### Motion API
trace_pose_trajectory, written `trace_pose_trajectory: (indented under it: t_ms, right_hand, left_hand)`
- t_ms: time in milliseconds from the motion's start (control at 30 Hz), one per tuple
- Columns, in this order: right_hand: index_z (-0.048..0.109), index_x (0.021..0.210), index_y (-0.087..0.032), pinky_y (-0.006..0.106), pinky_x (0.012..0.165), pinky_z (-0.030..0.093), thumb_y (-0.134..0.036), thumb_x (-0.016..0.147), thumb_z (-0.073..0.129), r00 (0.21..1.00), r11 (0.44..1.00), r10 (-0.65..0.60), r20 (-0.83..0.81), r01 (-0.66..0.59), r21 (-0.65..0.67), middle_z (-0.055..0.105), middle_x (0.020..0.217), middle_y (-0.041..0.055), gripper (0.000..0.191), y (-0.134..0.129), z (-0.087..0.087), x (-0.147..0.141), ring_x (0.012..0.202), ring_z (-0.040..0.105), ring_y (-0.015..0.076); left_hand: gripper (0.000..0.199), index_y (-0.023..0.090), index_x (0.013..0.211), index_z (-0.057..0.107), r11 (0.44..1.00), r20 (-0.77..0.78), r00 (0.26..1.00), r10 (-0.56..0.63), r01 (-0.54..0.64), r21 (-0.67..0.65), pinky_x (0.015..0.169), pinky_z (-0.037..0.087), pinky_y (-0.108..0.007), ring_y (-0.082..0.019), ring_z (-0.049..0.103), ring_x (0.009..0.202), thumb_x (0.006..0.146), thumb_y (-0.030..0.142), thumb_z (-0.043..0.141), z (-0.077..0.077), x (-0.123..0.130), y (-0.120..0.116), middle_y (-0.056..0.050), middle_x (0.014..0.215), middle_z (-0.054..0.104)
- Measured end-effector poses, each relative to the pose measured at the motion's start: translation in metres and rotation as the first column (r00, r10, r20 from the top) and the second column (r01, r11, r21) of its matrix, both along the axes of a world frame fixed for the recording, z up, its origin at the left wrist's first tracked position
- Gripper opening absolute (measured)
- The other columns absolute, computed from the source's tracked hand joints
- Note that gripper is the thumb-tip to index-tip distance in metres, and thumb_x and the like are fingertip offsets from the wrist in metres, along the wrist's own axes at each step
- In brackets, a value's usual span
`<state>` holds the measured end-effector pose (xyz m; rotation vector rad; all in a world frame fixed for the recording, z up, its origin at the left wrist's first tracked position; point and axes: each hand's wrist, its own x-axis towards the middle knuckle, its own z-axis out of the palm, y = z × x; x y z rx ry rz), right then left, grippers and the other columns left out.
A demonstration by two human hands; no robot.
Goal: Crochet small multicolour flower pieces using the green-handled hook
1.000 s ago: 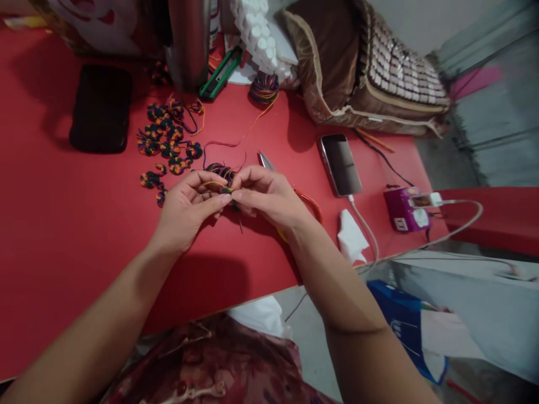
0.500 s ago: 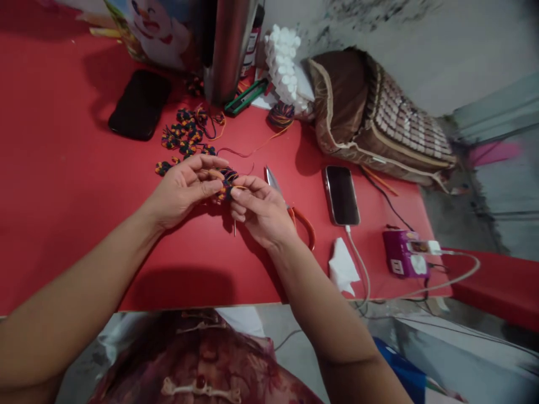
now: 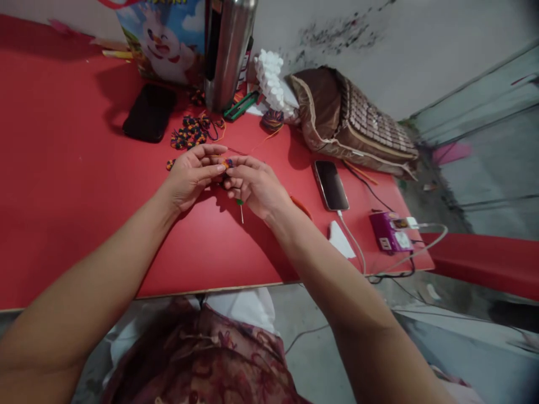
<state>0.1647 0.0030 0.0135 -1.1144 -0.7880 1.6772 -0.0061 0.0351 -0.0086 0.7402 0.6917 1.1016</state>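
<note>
Over the red table, my left hand pinches a small crocheted yarn piece in navy and orange between thumb and fingers. Its other side is gripped by my right hand, whose fingertips meet those of the left. A thin crochet hook with a bit of green handle sticks out below the right fingers, its metal end pointing towards me. Much of the piece is hidden by the fingers. Just beyond the left hand lie several crocheted flowers in the same colours. A ball of multicoloured yarn sits farther back, trailing a strand.
A black phone-like object, steel flask and green cutter lie behind. Right are an orange scissor handle, a charging phone, tissue, purple power block and brown cushion. The table edge is near me.
The view has shifted, showing more of the bag and flask. Both hands stay together on the yarn piece; the right hand has turned slightly, and the hook's green handle now shows.
</note>
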Motion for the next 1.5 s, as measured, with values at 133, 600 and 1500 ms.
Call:
trace_pose_trajectory:
  t_ms: [133,600,1500]
  right_hand:
    - [0.076,0.100,-0.022,0.020,0.059,0.056,-0.017,0.072,0.096,0.994,0.990,-0.054,-0.098,0.066,0.122,0.078,0.076,-0.0083,0.034,0.006,-0.012,-0.005,0.061,0.068,0.0069]
    - [0.080,0.108,-0.019,0.022,0.053,0.054,-0.023,0.069,0.096,0.986,0.996,0.051,-0.161,-0.038,0.084,0.081,0.093,-0.0033,0.043,0.005,-0.005,0.014,0.066,0.067,0.0093]
    - [0.075,0.096,-0.019,0.019,0.047,0.034,-0.026,0.080,0.095,0.991,1.000,0.008,-0.136,-0.004,0.030,0.072,0.075,-0.0044,0.027,0.001,0.000,0.012,0.058,0.052,0.0076]
  left_hand:
    - [0.039,0.016,0.101,0.088,1.000,0.052,0.998,-0.026,0.027,-0.016,0.072,0.068,-0.026,-0.015,0.079,0.074,0.067,-0.002,0.094,-0.004,-0.003,0.002,-0.002,0.086,0.083]
    - [0.037,0.018,0.116,0.092,0.980,0.091,0.978,-0.187,0.192,-0.050,0.089,0.070,-0.032,-0.022,0.086,0.098,0.081,0.004,0.094,0.001,-0.021,0.001,-0.008,0.110,0.090]
    - [0.047,0.029,0.114,0.094,0.987,-0.101,0.984,-0.149,0.154,0.040,0.077,0.066,-0.030,-0.018,0.077,0.083,0.070,0.018,0.104,0.003,-0.017,-0.001,0.001,0.097,0.086]
